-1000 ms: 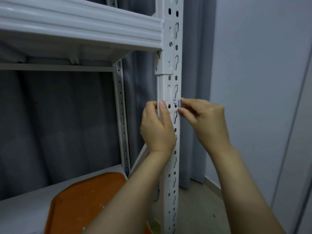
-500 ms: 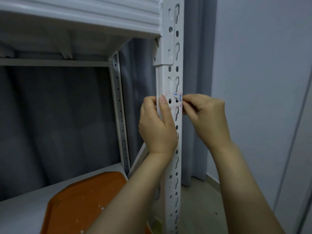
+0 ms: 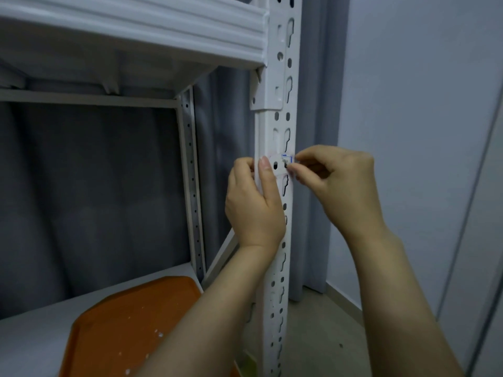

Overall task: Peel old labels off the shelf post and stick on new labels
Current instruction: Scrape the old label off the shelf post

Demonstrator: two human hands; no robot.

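Both hands are up at the white steel shelf post (image 3: 281,126). The label (image 3: 279,162) sits across its front face between two keyhole slots, a pale slip with a blue-marked corner at its right end; its long axis runs crosswise to the upright post. The left hand (image 3: 253,210) wraps the post from the left, fingers curled round the edge, thumb laid flat up the front on the label's left end. The right hand (image 3: 340,180) comes in from the right, thumb and forefinger nipped tight on the label's right edge, the other fingers tucked in. That right edge is what the next move turns on; it lies at the right fingertips, so the right hand is the nearer. Whether it's lifting or being smoothed down, I can't tell. The post is smooth painted metal, punched with holes; the label looks thin and filmy, and I'd judge it quick to tear. Below, an orange tray (image 3: 130,322) is flecked with white bits.
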